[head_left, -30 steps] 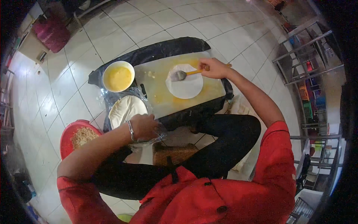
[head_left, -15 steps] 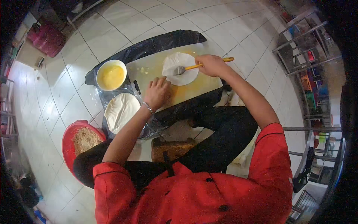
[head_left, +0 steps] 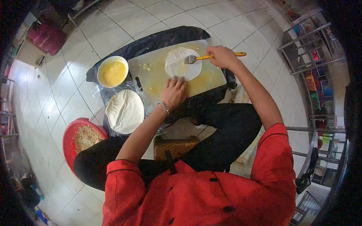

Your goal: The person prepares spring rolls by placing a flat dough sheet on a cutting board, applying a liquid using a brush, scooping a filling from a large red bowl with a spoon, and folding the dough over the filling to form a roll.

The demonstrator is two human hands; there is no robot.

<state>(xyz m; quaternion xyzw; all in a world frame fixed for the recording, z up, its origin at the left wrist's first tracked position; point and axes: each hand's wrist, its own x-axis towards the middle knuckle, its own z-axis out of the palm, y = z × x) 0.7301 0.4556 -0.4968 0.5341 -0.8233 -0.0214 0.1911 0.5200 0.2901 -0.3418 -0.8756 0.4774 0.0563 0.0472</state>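
Observation:
A round white dough sheet [head_left: 175, 66] lies flat on a pale cutting board [head_left: 151, 62] that is smeared with yellow. My right hand [head_left: 223, 57] is closed round the yellow handle of a pastry brush [head_left: 190, 59], whose bristles rest on the sheet near its middle. My left hand [head_left: 175, 92] lies with fingers stretched out, their tips at the sheet's near edge. Left of the board stands a white bowl [head_left: 99, 75] of yellow liquid that looks like beaten egg. Below it, a stack of round dough sheets [head_left: 125, 112] lies on clear plastic.
A red basin [head_left: 69, 145] with a crumbly beige filling stands at the left, beside my knee. Black plastic [head_left: 162, 37] spreads under the board. Farther off are a pink gas cylinder [head_left: 48, 37] at the upper left and metal racks [head_left: 305, 43] at the right.
The brush has moved right across the dough sheet, with my right hand. My left hand has shifted right along the board to the sheet's near edge.

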